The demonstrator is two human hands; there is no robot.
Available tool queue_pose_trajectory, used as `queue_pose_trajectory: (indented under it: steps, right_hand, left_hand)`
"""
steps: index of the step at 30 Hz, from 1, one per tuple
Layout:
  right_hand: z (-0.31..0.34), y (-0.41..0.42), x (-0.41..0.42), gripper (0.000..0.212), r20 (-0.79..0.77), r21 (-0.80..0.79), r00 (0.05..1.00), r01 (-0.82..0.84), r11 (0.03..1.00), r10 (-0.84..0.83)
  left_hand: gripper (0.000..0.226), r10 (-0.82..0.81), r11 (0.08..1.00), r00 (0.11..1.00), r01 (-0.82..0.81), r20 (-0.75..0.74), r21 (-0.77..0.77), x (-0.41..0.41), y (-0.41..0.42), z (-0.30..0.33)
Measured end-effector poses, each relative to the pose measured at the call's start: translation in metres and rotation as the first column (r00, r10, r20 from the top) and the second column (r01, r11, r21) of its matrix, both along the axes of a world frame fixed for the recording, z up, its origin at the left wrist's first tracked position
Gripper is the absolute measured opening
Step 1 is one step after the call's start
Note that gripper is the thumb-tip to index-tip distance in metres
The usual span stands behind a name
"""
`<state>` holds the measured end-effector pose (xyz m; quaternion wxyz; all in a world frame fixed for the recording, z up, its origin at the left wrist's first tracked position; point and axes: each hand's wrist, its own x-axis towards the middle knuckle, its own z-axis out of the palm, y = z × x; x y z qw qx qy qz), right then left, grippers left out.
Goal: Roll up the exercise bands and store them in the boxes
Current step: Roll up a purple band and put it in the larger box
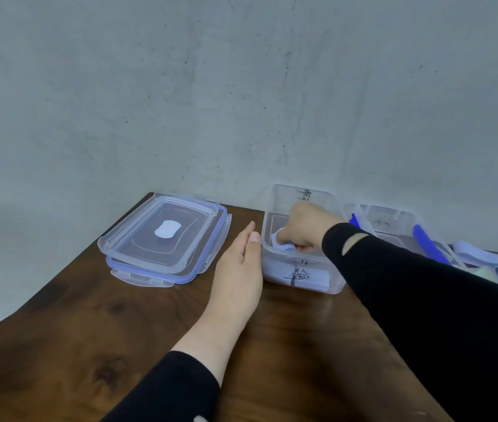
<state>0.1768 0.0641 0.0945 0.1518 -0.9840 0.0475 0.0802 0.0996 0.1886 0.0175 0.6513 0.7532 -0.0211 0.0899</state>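
Right hand is down inside the near box, fingers curled round a pale rolled band close to the box's front-left corner. Left hand lies flat and straight-fingered against the box's left wall, holding nothing, thumb tip just touching the rim. Main risk as I read it: the roll springs open once the fingers let go, since nothing binds it; a loose band would ride up the wall and foul the lid. Second risk: if the hand comes out at an angle, the light box could tip or skid on the table; the left hand looks placed to brace it. The band sits under and between the curled fingers, partly hidden by the knuckles, so I cannot tell how tight the roll is or whether it touches the box floor. Two lids are stacked at left, well apart from the box. A second box stands just beside on the right with blue bands draped over it, and more pale band lies loose at the far right, not yet rolled.
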Motion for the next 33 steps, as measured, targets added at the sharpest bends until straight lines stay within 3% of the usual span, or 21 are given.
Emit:
queue_pose_trajectory:
  steps: [6, 18, 27, 33]
  right_hand:
    - [-0.005, 0.012, 0.003, 0.023, -0.077, -0.046, 0.997, -0.023, 0.999, 0.019]
    - [-0.008, -0.001, 0.008, 0.039, -0.141, 0.132, 0.99, 0.044, 0.99, -0.025]
    - [-0.01, -0.009, 0.006, 0.02, -0.203, 0.428, 0.973, 0.19, 0.883, -0.111]
    - [-0.015, -0.012, 0.01, 0.034, -0.137, 0.221, 0.991, 0.042, 0.974, -0.011]
  left_hand:
    - [0.043, -0.068, 0.995, 0.998, 0.069, -0.018, 0.065, -0.001, 0.0, 0.004]
    - [0.041, -0.046, 0.996, 0.999, 0.047, -0.014, 0.076, 0.003, 0.0, 0.004]
    - [0.041, -0.053, 0.998, 0.999, 0.053, -0.005, 0.043, 0.002, 0.001, 0.002]
    - [0.043, -0.065, 0.996, 0.998, 0.064, 0.024, 0.06, 0.001, 0.0, 0.002]
